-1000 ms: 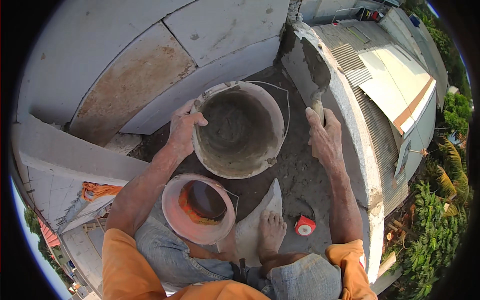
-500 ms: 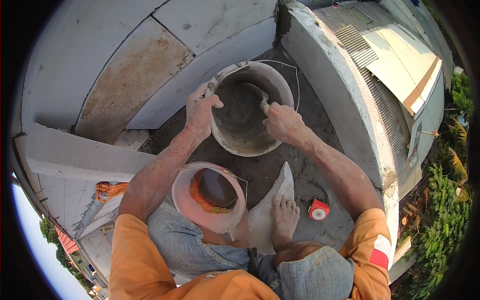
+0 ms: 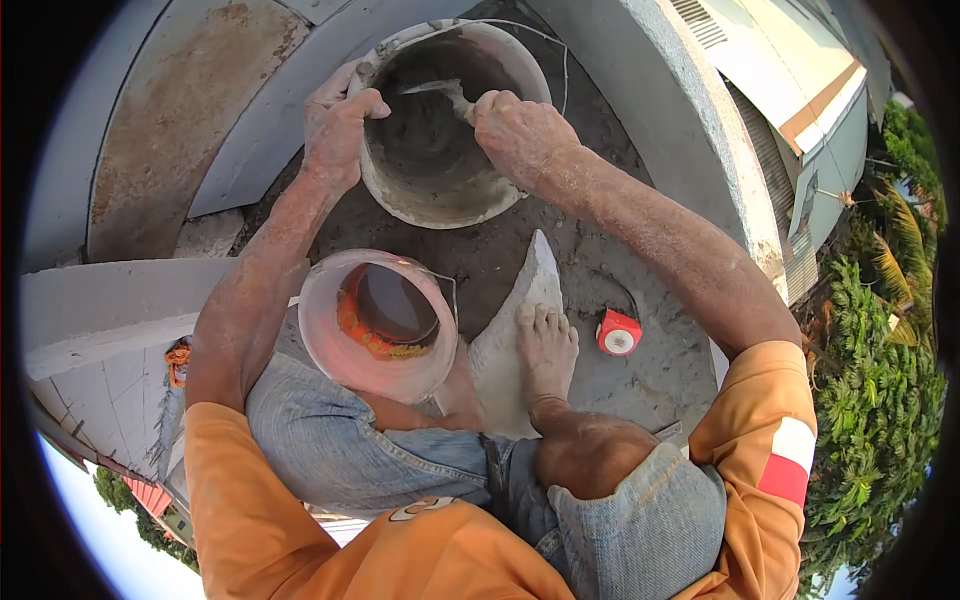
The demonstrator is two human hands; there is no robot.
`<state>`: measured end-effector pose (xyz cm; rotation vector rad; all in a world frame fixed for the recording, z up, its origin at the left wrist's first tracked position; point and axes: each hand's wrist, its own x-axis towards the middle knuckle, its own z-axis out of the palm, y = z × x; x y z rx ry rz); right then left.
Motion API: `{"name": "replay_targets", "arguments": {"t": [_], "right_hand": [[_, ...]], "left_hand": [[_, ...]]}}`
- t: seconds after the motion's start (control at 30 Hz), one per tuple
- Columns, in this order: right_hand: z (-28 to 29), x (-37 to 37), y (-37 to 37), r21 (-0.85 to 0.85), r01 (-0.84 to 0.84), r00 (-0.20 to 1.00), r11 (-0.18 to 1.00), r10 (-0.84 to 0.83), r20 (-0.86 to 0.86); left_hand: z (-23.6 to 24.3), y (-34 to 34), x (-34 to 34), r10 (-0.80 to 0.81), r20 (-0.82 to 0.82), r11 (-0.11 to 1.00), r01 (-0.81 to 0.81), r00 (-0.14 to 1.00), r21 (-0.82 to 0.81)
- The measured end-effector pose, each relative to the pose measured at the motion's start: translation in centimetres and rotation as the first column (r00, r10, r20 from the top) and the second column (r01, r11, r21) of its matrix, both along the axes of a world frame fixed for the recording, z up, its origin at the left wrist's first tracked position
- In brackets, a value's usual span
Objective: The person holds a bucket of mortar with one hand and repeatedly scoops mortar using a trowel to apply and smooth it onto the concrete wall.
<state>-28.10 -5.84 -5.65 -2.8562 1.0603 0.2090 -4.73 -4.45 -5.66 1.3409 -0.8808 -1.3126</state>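
My left hand (image 3: 335, 130) is closed on the left rim of a large pale bucket (image 3: 435, 205) holding wet grey mortar (image 3: 425, 135). My right hand (image 3: 520, 135) grips the handle of a trowel (image 3: 455, 95), its curved blade down inside the bucket at the mortar. A smaller pinkish bucket (image 3: 410, 365) with dark liquid and orange-yellow residue stands below the big one, between my forearms.
A red tape measure (image 3: 618, 332) lies right of my bare foot (image 3: 545, 355), which rests on a pale jagged slab (image 3: 505, 390). Pale panels (image 3: 255, 135) border the left; a low wall (image 3: 690, 120) runs along the right, with roofs (image 3: 820, 80) and trees (image 3: 870, 370) beyond.
My right hand has brought the trowel from the right wall into the bucket and moved it leftward. My left hand stays on the rim. The view has shifted, with the scene higher in it.
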Motion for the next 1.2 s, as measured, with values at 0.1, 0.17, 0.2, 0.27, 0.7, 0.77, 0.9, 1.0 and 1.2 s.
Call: {"name": "replay_targets", "arguments": {"t": [0.1, 0.17, 0.2, 0.27, 0.7, 0.77, 0.9, 1.0, 1.2], "right_hand": [[-2.9, -2.6, 1.9, 0.013, -0.18, 0.979, 0.984, 0.18, -0.095], [-2.5, -4.2, 2.0, 0.085, -0.25, 0.956, 0.964, 0.26, -0.136], [-1.1, -4.8, 1.3, 0.076, -0.15, 0.985, 0.986, 0.156, -0.078], [1.3, -4.3, 0.4, 0.012, 0.059, 0.998, 0.998, -0.059, -0.008], [0.2, -4.7, 0.7, 0.061, 0.144, 0.986, 0.988, -0.138, -0.094], [0.8, -2.5, -0.1, -0.021, 0.285, 0.953, 0.958, -0.286, -0.099], [-0.4, -1.8, 3.5, 0.023, -0.056, 0.958, 0.998, 0.06, -0.281], [0.7, -2.8, 4.0, 0.127, -0.04, 0.957, 0.991, 0.075, -0.282], [1.0, -1.2, 0.3, -0.307, 0.042, 0.978, 0.951, -0.103, -0.183]], "left_hand": [[-1.3, 0.0, 0.6, 0.007, 0.072, 1.0, -0.005, 0.997, -0.023], [-1.2, 0.1, 0.0, -0.019, 0.143, 0.999, 0.023, 0.99, -0.023], [-0.3, 0.0, -1.1, 0.01, 0.076, 1.0, -0.009, 0.997, -0.012], [0.1, 0.2, -1.7, 0.035, 0.009, 0.999, -0.035, 0.999, 0.003], [-0.1, -0.6, -2.5, 0.006, 0.047, 1.0, -0.005, 0.999, -0.02], [0.1, -0.6, -2.9, 0.003, 0.047, 1.0, -0.002, 0.999, -0.028], [-0.2, -0.3, -1.9, 0.003, 0.157, 0.999, 0.002, 0.988, -0.036], [0.1, 0.1, -2.0, -0.007, 0.118, 1.0, 0.008, 0.993, -0.014], [0.9, -0.5, -4.7, -0.013, 0.109, 0.999, 0.017, 0.994, -0.037]]}}
